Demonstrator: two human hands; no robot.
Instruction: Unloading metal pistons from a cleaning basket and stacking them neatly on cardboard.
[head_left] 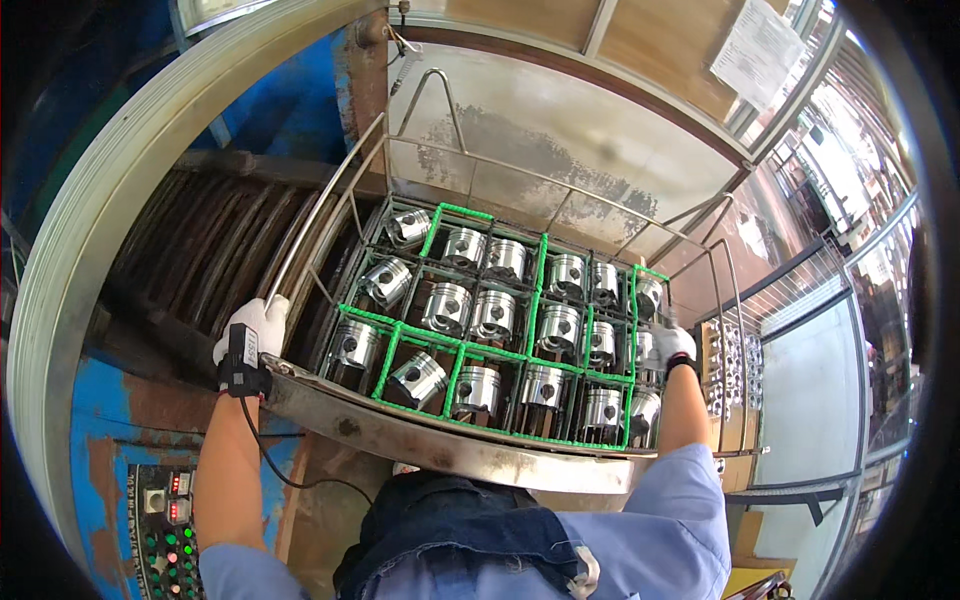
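Observation:
A wire basket [455, 347] with green-wrapped dividers holds several shiny metal pistons [447, 307], mostly upright in their cells, a few tilted. My left hand [255, 330], in a white glove, is closed at the lower end of the metal guard rail [322, 215] at the basket's near left corner. A black device [243, 362] with a cable is strapped at that wrist. My right hand [672, 343], also gloved, is at the basket's right edge beside the end column of pistons. Its fingers look bent, but what they grip is hidden.
A metal lip [420, 440] runs along the front, close to my body. Dark rollers [215, 240] lie to the left. A control panel [165, 530] with buttons is at lower left. More pistons [732, 370] stand on a rack at right. A stained metal panel [540, 140] closes the back.

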